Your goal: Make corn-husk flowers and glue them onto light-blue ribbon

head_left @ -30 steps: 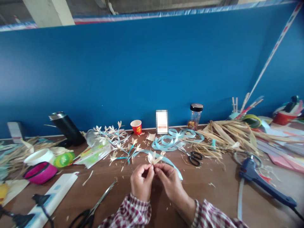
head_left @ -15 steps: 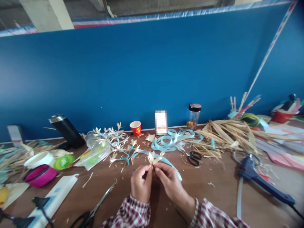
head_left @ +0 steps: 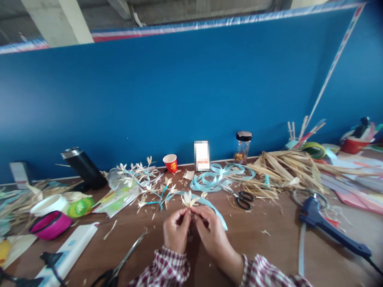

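Between my two hands, above the brown table (head_left: 245, 247), is a small pale flower (head_left: 189, 199) made of dry husk-like petals, its petals pointing up and away from me. My left hand (head_left: 176, 229) pinches its base between thumb and forefinger. From the other side, my right hand (head_left: 209, 229) closes its thumb and fingers on the same base. The fingertips hide the lower end of the flower. Just beyond lie a blue-wrapped stem with similar flowers (head_left: 161, 196) and a light blue ribbon (head_left: 206, 184), whose tail curls behind my right hand.
Open scissors (head_left: 127, 253) lie left of my hands, near a white power strip (head_left: 73, 249). Black-handled scissors (head_left: 243, 199) rest behind, by dry husks (head_left: 287, 169). A blue glue gun (head_left: 329, 229) lies right. A red paper cup (head_left: 170, 163) and a lidded jar (head_left: 243, 147) stand at the back.
The flower has turned slightly in my fingers, its petals now looking more upright and fanned. My right fingers have shifted a little left; both hands still pinch the base.
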Available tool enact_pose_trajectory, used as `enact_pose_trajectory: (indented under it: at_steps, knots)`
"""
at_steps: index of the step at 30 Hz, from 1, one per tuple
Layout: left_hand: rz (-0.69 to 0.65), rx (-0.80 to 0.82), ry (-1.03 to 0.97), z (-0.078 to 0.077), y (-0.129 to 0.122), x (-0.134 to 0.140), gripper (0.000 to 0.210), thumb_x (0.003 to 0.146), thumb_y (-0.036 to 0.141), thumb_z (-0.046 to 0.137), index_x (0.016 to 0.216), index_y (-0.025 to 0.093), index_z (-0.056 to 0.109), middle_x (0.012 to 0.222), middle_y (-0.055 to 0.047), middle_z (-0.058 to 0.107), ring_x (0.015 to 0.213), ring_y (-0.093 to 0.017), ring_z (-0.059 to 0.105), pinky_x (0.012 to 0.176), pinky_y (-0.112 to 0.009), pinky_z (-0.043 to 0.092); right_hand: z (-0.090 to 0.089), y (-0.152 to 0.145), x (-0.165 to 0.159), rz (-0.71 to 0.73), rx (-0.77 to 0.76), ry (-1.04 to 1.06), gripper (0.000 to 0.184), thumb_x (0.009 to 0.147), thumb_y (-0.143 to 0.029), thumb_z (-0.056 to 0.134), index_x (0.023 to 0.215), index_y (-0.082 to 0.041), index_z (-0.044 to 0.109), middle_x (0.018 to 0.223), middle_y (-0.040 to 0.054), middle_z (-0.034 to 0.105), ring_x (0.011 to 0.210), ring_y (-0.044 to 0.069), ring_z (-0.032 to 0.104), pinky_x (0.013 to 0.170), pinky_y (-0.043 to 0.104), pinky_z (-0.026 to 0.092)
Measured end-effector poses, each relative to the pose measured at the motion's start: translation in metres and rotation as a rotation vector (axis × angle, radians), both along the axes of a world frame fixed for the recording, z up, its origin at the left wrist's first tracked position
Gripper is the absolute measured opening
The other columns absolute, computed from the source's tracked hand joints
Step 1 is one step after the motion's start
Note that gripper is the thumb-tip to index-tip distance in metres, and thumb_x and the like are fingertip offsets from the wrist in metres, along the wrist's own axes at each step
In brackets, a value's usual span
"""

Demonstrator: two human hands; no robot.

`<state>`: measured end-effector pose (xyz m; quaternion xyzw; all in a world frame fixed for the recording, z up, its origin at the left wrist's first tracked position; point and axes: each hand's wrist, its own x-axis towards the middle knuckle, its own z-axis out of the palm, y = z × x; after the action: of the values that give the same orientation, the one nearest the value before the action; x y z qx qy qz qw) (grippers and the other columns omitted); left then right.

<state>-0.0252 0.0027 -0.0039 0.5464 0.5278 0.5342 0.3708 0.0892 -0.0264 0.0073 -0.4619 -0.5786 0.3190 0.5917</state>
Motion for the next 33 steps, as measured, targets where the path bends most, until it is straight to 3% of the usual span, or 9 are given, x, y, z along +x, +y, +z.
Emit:
enact_pose_trajectory:
  at_steps: [12, 17, 21, 28, 33]
  knots:
    - [-0.065, -0.103, -0.250, -0.006, 0.004, -0.003, 0.025, 0.063, 0.036, 0.073, 0.078, 0.015, 0.073, 0.080, -0.008, 0.073, 0.073, -0.022, 0.066, 0.068, -0.032, 0.054, 0.006, -0.002, 0.002, 0.088, -0.045, -0.033, 0.024, 0.084, -0.019, 0.049, 0.097, -0.023, 0.068, 0.087, 0.0068, 0.059, 0.080, 0.018, 0.055, 0.068, 0.028, 0.047]
    - [-0.099, -0.193, -0.465, -0.010, 0.008, -0.002, 0.027, 0.056, 0.036, 0.077, 0.068, 0.014, 0.073, 0.059, -0.003, 0.068, 0.051, -0.013, 0.058, 0.051, -0.024, 0.049, 0.001, 0.001, 0.002, 0.090, -0.083, 0.063, 0.019, 0.082, -0.022, 0.051, 0.088, -0.022, 0.069, 0.084, 0.0056, 0.057, 0.080, 0.018, 0.054, 0.069, 0.028, 0.046]
    - [-0.103, -0.288, -0.570, -0.005, 0.009, 0.001, 0.028, 0.050, 0.035, 0.081, 0.065, 0.013, 0.071, 0.048, 0.001, 0.061, 0.042, -0.008, 0.050, 0.043, -0.019, 0.042, -0.001, 0.004, 0.002, 0.156, -0.160, 0.256, 0.017, 0.080, -0.027, 0.054, 0.086, -0.023, 0.070, 0.079, 0.0039, 0.058, 0.068, 0.015, 0.053, 0.060, 0.025, 0.045]
    - [-0.099, -0.257, -0.500, 0.002, 0.005, 0.001, 0.027, 0.057, 0.035, 0.077, 0.070, 0.013, 0.072, 0.053, 0.000, 0.064, 0.045, -0.009, 0.053, 0.045, -0.019, 0.044, -0.003, 0.006, 0.001, 0.228, -0.281, 0.450, 0.019, 0.074, -0.036, 0.062, 0.084, -0.023, 0.070, 0.070, 0.0022, 0.060, 0.054, 0.011, 0.049, 0.047, 0.022, 0.040]
    - [-0.043, -0.169, -0.273, 0.007, 0.001, 0.002, 0.028, 0.061, 0.039, 0.074, 0.072, 0.014, 0.072, 0.061, -0.003, 0.070, 0.050, -0.014, 0.060, 0.049, -0.022, 0.050, -0.007, 0.007, 0.000, 0.221, -0.361, 0.641, 0.020, 0.070, -0.038, 0.066, 0.081, -0.021, 0.070, 0.062, 0.0020, 0.062, 0.050, 0.012, 0.051, 0.047, 0.022, 0.040]
